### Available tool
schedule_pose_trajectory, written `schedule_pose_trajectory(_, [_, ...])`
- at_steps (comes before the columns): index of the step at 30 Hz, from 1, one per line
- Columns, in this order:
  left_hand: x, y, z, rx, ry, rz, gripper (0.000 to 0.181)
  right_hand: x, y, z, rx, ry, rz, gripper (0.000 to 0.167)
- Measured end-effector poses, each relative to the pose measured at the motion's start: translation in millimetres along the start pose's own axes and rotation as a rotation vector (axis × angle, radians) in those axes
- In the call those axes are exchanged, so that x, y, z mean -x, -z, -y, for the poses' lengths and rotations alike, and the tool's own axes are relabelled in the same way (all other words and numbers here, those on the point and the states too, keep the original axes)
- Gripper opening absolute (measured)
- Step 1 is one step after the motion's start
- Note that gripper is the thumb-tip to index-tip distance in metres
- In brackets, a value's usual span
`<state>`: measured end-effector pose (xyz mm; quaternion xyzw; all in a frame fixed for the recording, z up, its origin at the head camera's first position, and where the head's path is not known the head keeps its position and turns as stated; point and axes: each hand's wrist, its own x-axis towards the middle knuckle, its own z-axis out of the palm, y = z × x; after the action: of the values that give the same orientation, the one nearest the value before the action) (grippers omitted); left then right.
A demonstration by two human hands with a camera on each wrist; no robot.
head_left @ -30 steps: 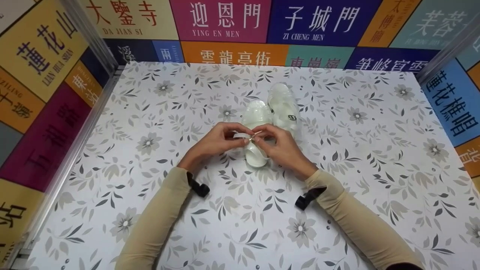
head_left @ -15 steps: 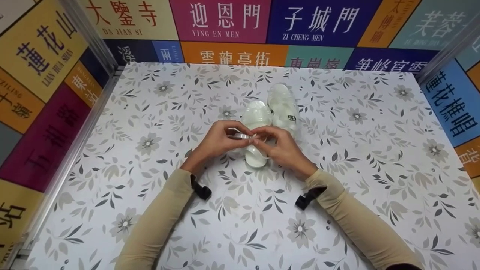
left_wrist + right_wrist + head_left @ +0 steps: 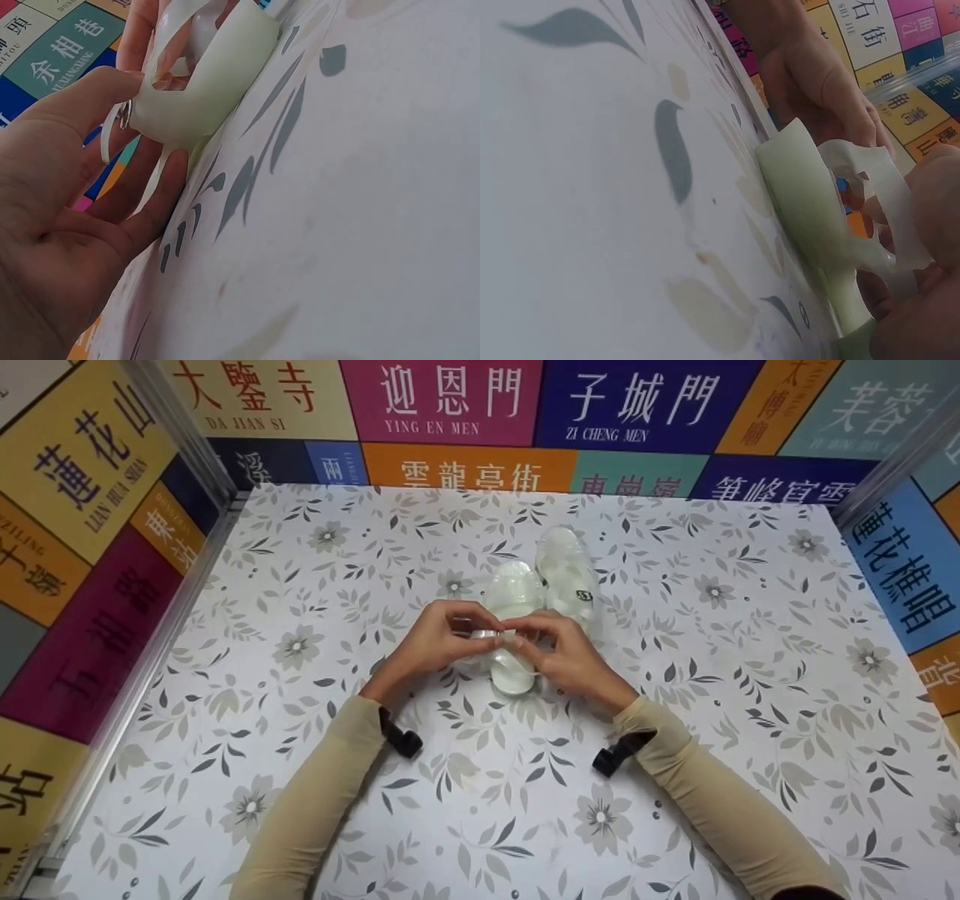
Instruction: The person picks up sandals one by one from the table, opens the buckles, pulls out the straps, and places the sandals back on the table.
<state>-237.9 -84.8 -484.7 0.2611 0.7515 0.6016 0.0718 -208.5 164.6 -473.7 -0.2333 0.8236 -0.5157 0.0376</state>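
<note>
A pale green-white sandal (image 3: 516,581) lies on the table, toe pointing away, its heel end (image 3: 217,90) nearest. My left hand (image 3: 431,641) pinches the ankle strap near a small metal buckle (image 3: 125,115). From the other side my right hand (image 3: 566,651) pinches the strap (image 3: 900,217) between thumb and fingers. Both sets of fingertips meet above the sandal and hide part of the strap in the head view. A strap end (image 3: 107,139) hangs in a loop by the left thumb. Whether the strap runs through the buckle I cannot tell.
A second matching sandal (image 3: 564,559) with a small dark label (image 3: 583,595) lies just beyond and right of the first. The table (image 3: 480,810) has a floral cover. Colourful panels (image 3: 450,405) with large characters stand around its back and sides.
My left hand has shifted slightly up and right, closer to the right fingertips. The thin piece that showed between the fingertips is now mostly covered. The sandals stay put.
</note>
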Motion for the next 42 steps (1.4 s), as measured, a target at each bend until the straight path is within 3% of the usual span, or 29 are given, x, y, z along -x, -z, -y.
schedule_pose_trajectory(13, [0.1,-1.8,-2.4,-0.008,-0.020,0.003,0.020,0.3,-4.0,0.0,-0.038,-0.031,-0.046,0.024])
schedule_pose_trajectory(42, [-1.1,-0.6,-1.7,-0.012,-0.014,0.040,0.018,-1.3,0.8,4.7,-0.051,-0.057,0.019,0.022])
